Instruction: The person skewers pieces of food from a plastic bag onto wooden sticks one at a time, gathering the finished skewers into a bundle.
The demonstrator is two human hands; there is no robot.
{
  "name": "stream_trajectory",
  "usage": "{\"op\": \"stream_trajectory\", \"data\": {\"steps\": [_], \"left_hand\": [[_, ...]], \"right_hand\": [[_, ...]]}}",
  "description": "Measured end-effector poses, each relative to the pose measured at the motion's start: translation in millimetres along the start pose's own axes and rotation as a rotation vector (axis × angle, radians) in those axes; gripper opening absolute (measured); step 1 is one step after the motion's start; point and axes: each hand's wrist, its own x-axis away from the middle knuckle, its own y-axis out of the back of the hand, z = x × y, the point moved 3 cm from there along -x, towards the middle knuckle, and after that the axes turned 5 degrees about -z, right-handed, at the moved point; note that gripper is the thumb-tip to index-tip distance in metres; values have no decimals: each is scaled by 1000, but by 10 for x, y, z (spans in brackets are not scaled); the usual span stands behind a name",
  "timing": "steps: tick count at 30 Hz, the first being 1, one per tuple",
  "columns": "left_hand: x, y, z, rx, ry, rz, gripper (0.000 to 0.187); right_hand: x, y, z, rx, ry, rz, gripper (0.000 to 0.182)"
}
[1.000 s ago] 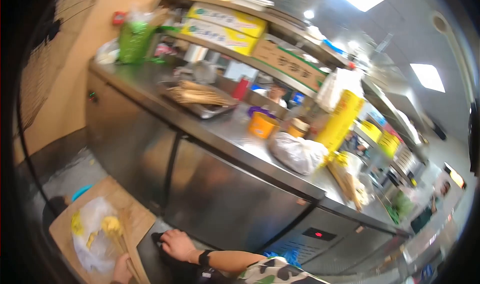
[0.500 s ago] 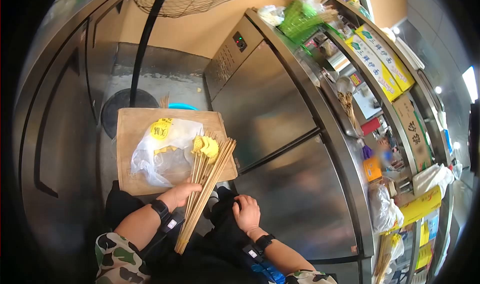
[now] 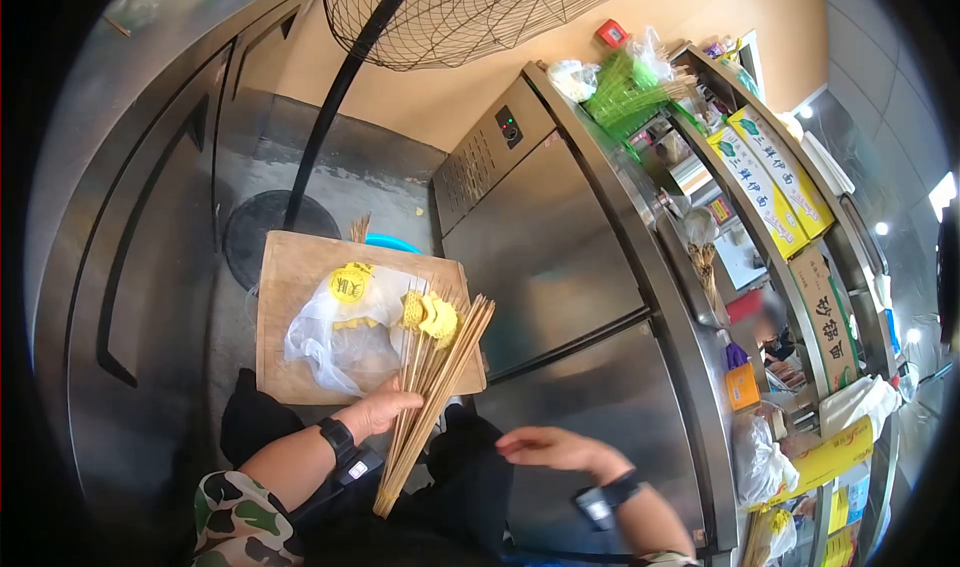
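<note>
My left hand (image 3: 387,407) is wrapped around a bundle of bamboo skewers (image 3: 436,407), which slants across the board's right side. Several skewers carry yellow, crinkle-edged slices (image 3: 430,315) near their upper ends. My right hand (image 3: 550,448) hovers apart from the bundle, over my right knee, slightly blurred; its fingers are stretched out and nothing shows in them. A white plastic bag (image 3: 312,339) with a yellow label lies on the brown board (image 3: 280,267), more yellow pieces visible at its opening.
Stainless steel cabinets flank me, one left (image 3: 150,267) and one right (image 3: 545,217). A standing fan (image 3: 450,17) rises behind the board, its round base (image 3: 275,229) on the floor. Part of a blue basin (image 3: 392,242) shows behind the board. Shelves at right hold yellow boxes (image 3: 770,182); a person is partly visible beyond.
My right hand has lifted off my knee and moved right, fingers now extended to the left. The left hand keeps its hold on the skewers. The view has shifted, showing more of the fan.
</note>
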Motion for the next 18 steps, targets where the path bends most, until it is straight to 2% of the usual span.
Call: {"op": "stream_trajectory", "data": {"steps": [2, 3, 5, 7, 8, 12, 14, 17, 18], "left_hand": [[-8, 26, 23, 15, -7, -20, 39], [-16, 34, 49, 41, -16, -40, 38], [-31, 30, 73, 97, -8, -69, 39], [-66, 31, 63, 98, -1, -59, 40], [-85, 17, 64, 99, 2, -52, 41], [-159, -74, -43, 71, -94, -62, 40], [-241, -67, -66, 44, -149, -69, 41], [-319, -17, -18, 7, -174, -119, 42], [-327, 18, 0, -40, -168, -138, 42]], "right_hand": [[437, 263, 677, -115, 32, 98, 35], [583, 425, 887, -111, 146, 53, 33], [778, 712, 1318, -15, 220, -123, 33], [671, 903, 1485, -158, 293, -278, 36], [524, 939, 1483, -240, 305, -380, 37], [-570, 726, 988, -89, 446, -696, 47], [-1142, 520, 702, -427, 363, -617, 51], [-1596, 185, 544, -502, 350, -581, 48], [-1760, 99, 426, -616, 359, -555, 44]]}}
